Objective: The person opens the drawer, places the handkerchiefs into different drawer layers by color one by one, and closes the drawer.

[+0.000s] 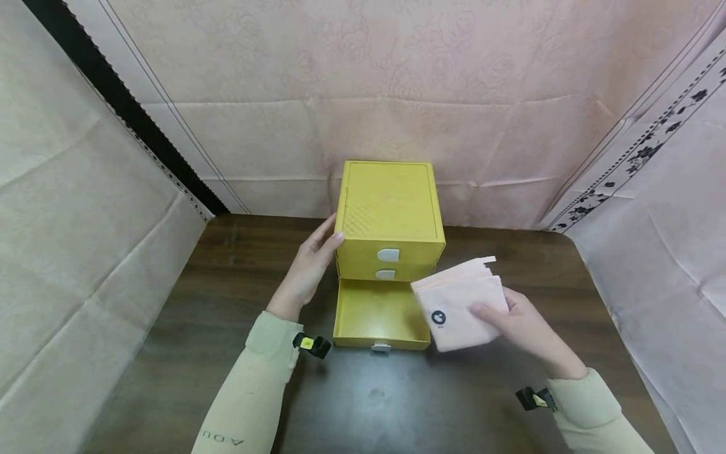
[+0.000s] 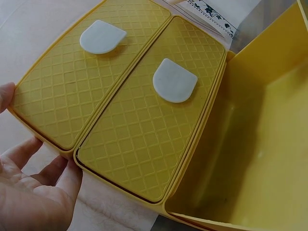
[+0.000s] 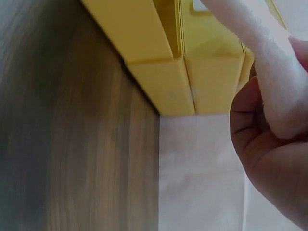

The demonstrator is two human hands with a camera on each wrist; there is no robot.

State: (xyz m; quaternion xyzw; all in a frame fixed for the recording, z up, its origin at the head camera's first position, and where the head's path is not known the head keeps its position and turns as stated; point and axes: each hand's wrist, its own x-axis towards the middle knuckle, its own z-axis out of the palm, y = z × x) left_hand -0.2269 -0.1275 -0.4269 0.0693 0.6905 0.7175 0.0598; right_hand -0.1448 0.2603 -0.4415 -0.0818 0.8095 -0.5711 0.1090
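Note:
A yellow drawer box [image 1: 391,202] with white tabs stands against the back wall, its bottom drawer [image 1: 377,312] pulled out and bare inside. My left hand [image 1: 311,265] rests against the box's left side, thumb at the upper front corner. In the left wrist view, the fingers of this left hand [image 2: 36,187] touch the side near the two closed drawers [image 2: 149,115]. My right hand [image 1: 524,321] grips a folded pale pink towel [image 1: 459,309] with a small dark round mark. This towel overlaps the open drawer's right edge in the head view. The right wrist view shows its fuzzy folded edge [image 3: 279,82] between thumb and curled fingers.
The box stands on a dark wooden table [image 1: 363,403]. Pale patterned cloth [image 1: 397,75] hangs behind it, with more cloth walls at the left [image 1: 74,252] and right [image 1: 658,239]. Black wrist cameras sit at both cuffs.

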